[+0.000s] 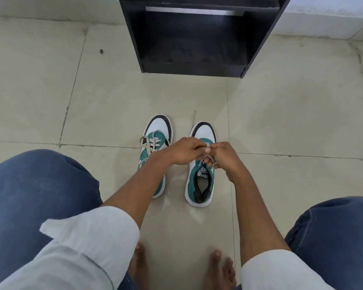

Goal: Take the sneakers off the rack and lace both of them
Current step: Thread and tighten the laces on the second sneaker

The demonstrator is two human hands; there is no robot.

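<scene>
Pale floor tiles (92,97) with dark grout lines fill most of your view, and a low whitish wall runs along the top edge. Against that wall stands the black rack (195,36), its lower shelf bare and dusty. Both sneakers are off it and sit on the floor in front of you, side by side, a little apart, toes pointing toward the rack. Your left sneaker (158,130) is green and white with a dark toe edge, and its pale lace (149,142) is threaded and lies loosely looped across the top; your left forearm crosses over its heel half. Your right sneaker (200,185) has the same colours, with its opening and tongue label in plain sight. Your hands meet above its front half. Your left hand (181,151) has its fingers pinched narrow on a strand of the right lace (209,159), and your right hand (223,158) has its fingers curled close around the same lace, with a loop showing beneath them. One thin lace end (193,118) trails out on the tile between the two toes. White sleeves (88,237) are rolled up on both arms. Your knees in blue jeans (36,195) frame the bottom corners, and your bare feet (220,266) rest on the tile near the lower edge.
</scene>
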